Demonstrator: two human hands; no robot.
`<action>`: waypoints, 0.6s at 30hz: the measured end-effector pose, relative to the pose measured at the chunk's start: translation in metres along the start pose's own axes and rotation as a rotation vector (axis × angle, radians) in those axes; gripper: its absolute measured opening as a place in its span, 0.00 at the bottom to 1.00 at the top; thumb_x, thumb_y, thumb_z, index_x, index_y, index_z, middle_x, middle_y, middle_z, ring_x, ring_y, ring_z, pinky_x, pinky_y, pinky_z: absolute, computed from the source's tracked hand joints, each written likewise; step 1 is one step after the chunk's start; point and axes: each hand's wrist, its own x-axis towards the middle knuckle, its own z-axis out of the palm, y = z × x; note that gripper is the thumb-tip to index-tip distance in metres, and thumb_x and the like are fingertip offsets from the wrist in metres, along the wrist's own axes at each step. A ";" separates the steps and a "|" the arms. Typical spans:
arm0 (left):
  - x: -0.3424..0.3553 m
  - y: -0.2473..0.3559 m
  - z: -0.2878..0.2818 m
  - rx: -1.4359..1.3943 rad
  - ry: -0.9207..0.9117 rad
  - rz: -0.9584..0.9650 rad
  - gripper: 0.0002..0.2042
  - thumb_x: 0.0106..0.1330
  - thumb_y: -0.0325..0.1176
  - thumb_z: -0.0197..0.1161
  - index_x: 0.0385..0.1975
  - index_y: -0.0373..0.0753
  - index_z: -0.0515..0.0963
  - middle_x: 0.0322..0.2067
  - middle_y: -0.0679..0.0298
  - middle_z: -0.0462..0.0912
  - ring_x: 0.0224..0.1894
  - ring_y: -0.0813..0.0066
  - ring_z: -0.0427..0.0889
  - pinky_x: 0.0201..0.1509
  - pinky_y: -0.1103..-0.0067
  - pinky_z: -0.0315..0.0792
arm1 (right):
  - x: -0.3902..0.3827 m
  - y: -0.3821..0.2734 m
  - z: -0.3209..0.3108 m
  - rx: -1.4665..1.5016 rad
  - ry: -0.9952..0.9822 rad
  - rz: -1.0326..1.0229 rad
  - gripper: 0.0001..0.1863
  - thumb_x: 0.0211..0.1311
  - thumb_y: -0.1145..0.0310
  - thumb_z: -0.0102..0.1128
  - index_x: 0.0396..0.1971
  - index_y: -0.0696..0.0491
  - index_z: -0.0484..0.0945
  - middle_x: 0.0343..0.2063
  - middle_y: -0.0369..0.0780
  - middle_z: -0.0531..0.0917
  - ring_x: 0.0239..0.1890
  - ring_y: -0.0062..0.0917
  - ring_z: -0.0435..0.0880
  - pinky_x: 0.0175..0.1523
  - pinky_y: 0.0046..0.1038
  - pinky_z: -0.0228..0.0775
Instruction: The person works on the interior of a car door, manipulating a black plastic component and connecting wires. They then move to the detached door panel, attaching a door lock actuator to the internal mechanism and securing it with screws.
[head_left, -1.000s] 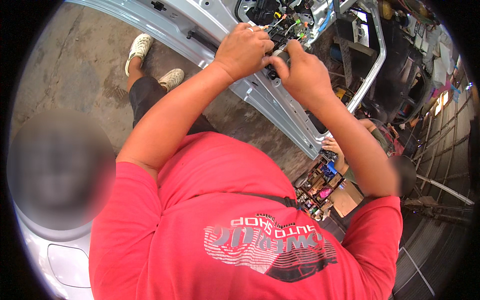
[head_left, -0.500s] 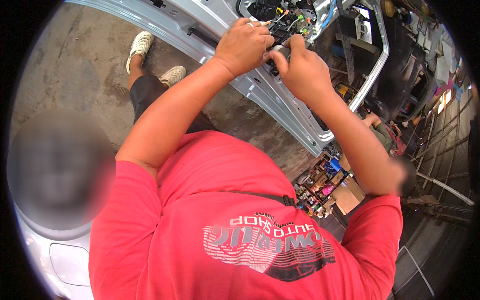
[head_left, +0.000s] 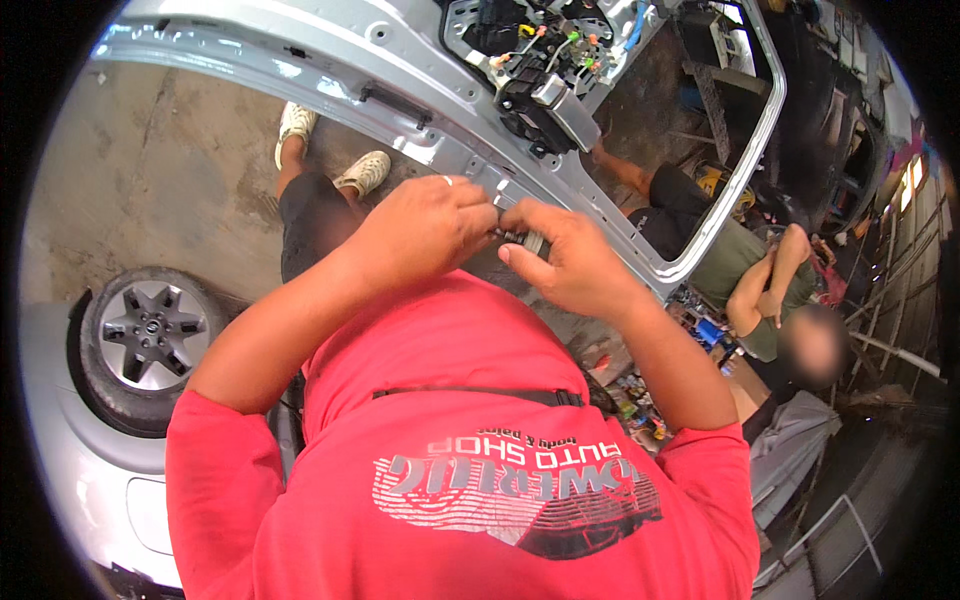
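Note:
My right hand [head_left: 575,258] is closed round a small cylindrical part [head_left: 530,241], dark with a pale ridged side, held between thumb and fingers in front of my belly. Close against it, my left hand [head_left: 430,228] has its fingers curled and pinched at the part's dark end; what the fingertips grip is hidden. Beyond both hands lies a silver car door shell [head_left: 450,150]. A black and metal latch-like mechanism [head_left: 550,108] sits on its inner side, by an opening with coloured clips and cables [head_left: 545,45]. Neither hand touches the door.
A person in a green shirt [head_left: 715,265] is at the right, behind the door's window frame [head_left: 760,140]. Another person's legs and pale clogs [head_left: 296,125] show past the door's left part. A wheel [head_left: 150,335] stands by a silver car body [head_left: 70,430] at left.
Both hands have come away from the mechanism on the door, back toward my body, with the small part. The mechanism now shows in full, and the view has shifted.

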 end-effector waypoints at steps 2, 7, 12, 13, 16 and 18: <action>0.003 0.016 -0.013 0.045 -0.106 0.028 0.08 0.64 0.34 0.72 0.33 0.41 0.79 0.32 0.61 0.79 0.40 0.57 0.83 0.45 0.64 0.77 | -0.014 0.001 0.004 0.104 0.035 0.021 0.12 0.63 0.67 0.67 0.42 0.56 0.82 0.36 0.52 0.86 0.39 0.50 0.87 0.46 0.42 0.78; 0.021 0.050 -0.022 0.186 -0.306 0.113 0.09 0.63 0.37 0.70 0.31 0.41 0.78 0.32 0.62 0.79 0.40 0.59 0.83 0.46 0.64 0.78 | -0.046 0.004 0.012 0.240 0.130 0.008 0.11 0.61 0.67 0.66 0.37 0.59 0.82 0.33 0.52 0.85 0.36 0.48 0.86 0.44 0.42 0.78; 0.057 0.085 -0.037 0.250 -0.445 0.192 0.08 0.62 0.36 0.70 0.32 0.41 0.79 0.33 0.63 0.79 0.40 0.60 0.83 0.45 0.64 0.78 | -0.072 0.011 0.006 0.371 0.268 -0.030 0.11 0.61 0.67 0.66 0.36 0.61 0.82 0.32 0.51 0.85 0.36 0.43 0.85 0.46 0.38 0.76; 0.064 0.091 -0.040 0.274 -0.480 0.221 0.08 0.62 0.36 0.70 0.32 0.40 0.79 0.34 0.63 0.79 0.40 0.60 0.83 0.45 0.64 0.79 | -0.079 0.013 0.006 0.444 0.269 -0.003 0.11 0.62 0.67 0.66 0.36 0.61 0.82 0.32 0.51 0.85 0.36 0.41 0.85 0.46 0.37 0.76; 0.090 0.117 -0.048 0.326 -0.574 0.311 0.08 0.63 0.36 0.70 0.33 0.40 0.81 0.34 0.63 0.80 0.41 0.60 0.84 0.46 0.65 0.79 | -0.098 0.020 0.006 0.672 0.228 0.101 0.09 0.64 0.70 0.64 0.35 0.61 0.81 0.32 0.43 0.85 0.37 0.27 0.82 0.47 0.33 0.76; 0.101 0.128 -0.049 0.355 -0.619 0.329 0.08 0.63 0.36 0.70 0.34 0.40 0.81 0.35 0.63 0.81 0.41 0.60 0.85 0.47 0.65 0.80 | -0.106 0.024 0.005 0.717 0.240 0.092 0.08 0.65 0.71 0.63 0.35 0.61 0.81 0.32 0.39 0.86 0.37 0.22 0.81 0.48 0.31 0.75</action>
